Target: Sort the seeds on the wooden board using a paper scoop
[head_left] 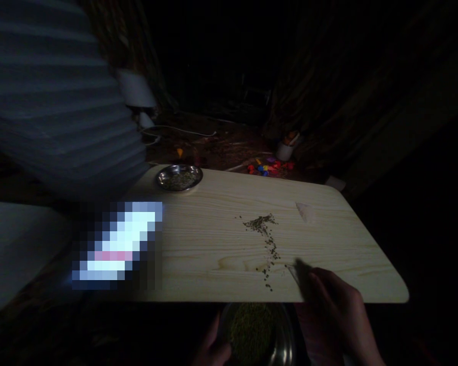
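Note:
My left hand (216,345) grips the left rim of a steel bowl (286,340) just below the table's front edge. A heap of small green grains (252,330) fills much of that bowl. Over the front right of the table, my right hand (338,300) has its fingers pinched together, and a thin, pale pointed shape shows by the fingertips; in this dim light I cannot make out what it is. Left of that hand, small dark green grains (269,244) lie in a loose trail. A small whitish patch (306,212) of fine bits is farther back.
The wood-grain table (213,244) has a rounded right end. A shallow steel dish (179,178) with grains stands at its back left. Beyond lie colourful small objects (269,166) and a white container (285,151) on the floor. A bright blurred-out panel (125,239) glows at left.

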{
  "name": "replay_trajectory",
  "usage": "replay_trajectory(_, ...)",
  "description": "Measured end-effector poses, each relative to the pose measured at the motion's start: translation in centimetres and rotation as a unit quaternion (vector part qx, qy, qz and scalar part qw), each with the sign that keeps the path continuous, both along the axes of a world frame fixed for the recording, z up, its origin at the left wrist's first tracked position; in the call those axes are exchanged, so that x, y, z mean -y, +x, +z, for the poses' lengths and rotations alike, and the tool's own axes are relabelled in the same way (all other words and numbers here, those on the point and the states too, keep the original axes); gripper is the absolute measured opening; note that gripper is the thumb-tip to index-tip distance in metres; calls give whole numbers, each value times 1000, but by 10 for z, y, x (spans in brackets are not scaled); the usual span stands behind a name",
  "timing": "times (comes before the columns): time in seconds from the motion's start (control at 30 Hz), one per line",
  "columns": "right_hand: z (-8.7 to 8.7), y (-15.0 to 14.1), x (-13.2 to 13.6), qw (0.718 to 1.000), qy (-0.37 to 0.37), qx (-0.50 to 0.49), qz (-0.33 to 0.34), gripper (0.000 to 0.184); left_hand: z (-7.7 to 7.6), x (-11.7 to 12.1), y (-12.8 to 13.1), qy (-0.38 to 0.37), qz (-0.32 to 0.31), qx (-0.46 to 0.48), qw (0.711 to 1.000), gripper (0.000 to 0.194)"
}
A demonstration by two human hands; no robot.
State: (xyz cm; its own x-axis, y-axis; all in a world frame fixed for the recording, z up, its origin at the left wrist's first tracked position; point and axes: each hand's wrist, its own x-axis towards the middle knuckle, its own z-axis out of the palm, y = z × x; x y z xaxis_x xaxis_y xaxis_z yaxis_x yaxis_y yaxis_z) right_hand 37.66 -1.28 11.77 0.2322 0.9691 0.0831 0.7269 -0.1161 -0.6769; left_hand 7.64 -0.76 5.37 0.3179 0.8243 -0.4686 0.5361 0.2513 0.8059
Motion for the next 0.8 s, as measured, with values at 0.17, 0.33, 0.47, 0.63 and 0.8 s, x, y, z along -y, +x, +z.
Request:
replay_trajectory(0.17, 9, -8, -8, 999, -10, -19, 29, 32, -2, 0, -1, 46, -67, -62, 995, 52)
replay_trajectory(0.33, 16, -9, -9, 999, -14, -28, 40, 31, 5, -1, 2, 46, -131, -109, 984, 47)
replay_trajectory(0.47, 19, -8, -4, 999, -23, -28, 5, 31, -3, 0, 0, 35, -96, -71, 992, 40)
replay_trajectory(0.63, 16, -22, -1, 998, -24, -40, 35, 30, -12, 2, -4, 17, -64, -72, 995, 51)
replay_trajectory(0.8, 12, -31, -3, 997, -12, -52, 50, 31, -14, 4, -5, 29, -40, -43, 998, 40)
